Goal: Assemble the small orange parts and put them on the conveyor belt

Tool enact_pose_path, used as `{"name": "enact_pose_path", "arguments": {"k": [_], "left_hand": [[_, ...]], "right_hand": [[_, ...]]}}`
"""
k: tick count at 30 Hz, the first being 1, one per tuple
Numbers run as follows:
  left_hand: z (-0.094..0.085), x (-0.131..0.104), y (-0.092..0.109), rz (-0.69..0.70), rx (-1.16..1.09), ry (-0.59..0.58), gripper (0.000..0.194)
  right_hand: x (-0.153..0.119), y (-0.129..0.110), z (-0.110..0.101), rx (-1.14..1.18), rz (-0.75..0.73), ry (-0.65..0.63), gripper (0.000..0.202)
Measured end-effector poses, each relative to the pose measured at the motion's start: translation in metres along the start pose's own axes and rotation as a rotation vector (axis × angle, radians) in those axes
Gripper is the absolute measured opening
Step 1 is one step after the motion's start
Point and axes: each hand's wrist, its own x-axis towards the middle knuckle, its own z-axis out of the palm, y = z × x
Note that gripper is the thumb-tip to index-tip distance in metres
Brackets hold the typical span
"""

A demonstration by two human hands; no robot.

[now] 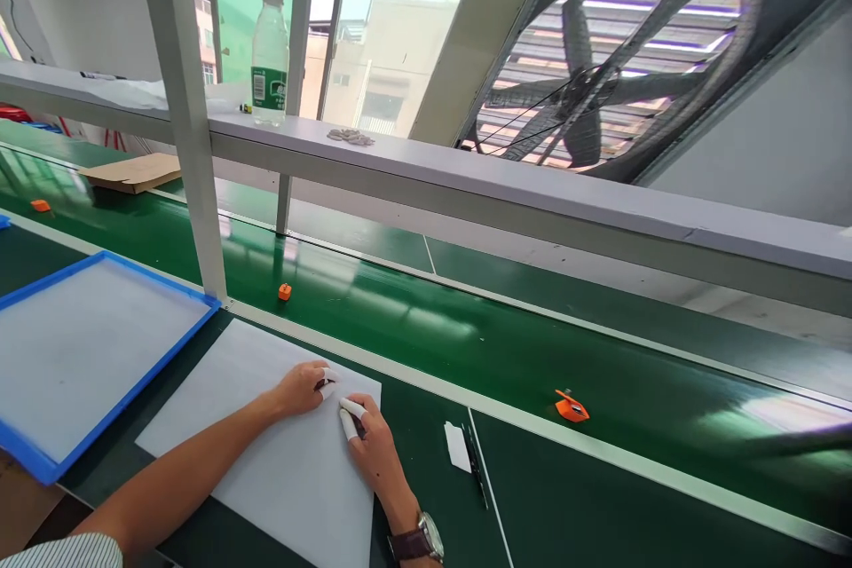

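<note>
Both hands are low over a large white sheet [266,453] on the dark green bench. My left hand [310,387] has its fingers curled, with white finger covers on thumb and forefinger bent toward each other. Close beside it, my right hand [374,444] is curled in a similar pinch, also with white finger covers. Anything held between the fingertips is too small or hidden to make out. A watch [426,540] with a dark strap is on the right wrist. A small white card [457,446] and a thin dark tool [477,468] lie right of the sheet.
A blue-rimmed tray [113,426] lies at left. Beyond a pale rail, a green conveyor belt [399,328] carries orange pieces [571,406]. A post [190,124] supports a shelf [532,186] with a bottle [270,58] and a small grey pile [350,137]. Cardboard [137,170] lies farther back.
</note>
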Motion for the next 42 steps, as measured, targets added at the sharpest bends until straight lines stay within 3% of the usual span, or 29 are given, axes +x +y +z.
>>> {"name": "enact_pose_path", "arguments": {"k": [22, 32, 38, 42], "left_hand": [[0.003, 0.002, -0.002, -0.036, 0.017, -0.007, 0.025], [0.003, 0.002, -0.003, -0.021, -0.002, -0.009, 0.030], [-0.003, 0.003, 0.004, -0.035, 0.021, -0.015, 0.021], [-0.006, 0.003, 0.008, -0.040, 0.024, -0.027, 0.022]], "right_hand": [[0.002, 0.005, 0.006, -0.059, 0.062, 0.011, 0.025], [0.037, 0.004, -0.011, 0.024, 0.148, -0.120, 0.027], [0.045, 0.012, -0.013, 0.130, 0.170, -0.078, 0.042], [0.040, 0.011, -0.014, 0.155, 0.153, -0.022, 0.036]]}}
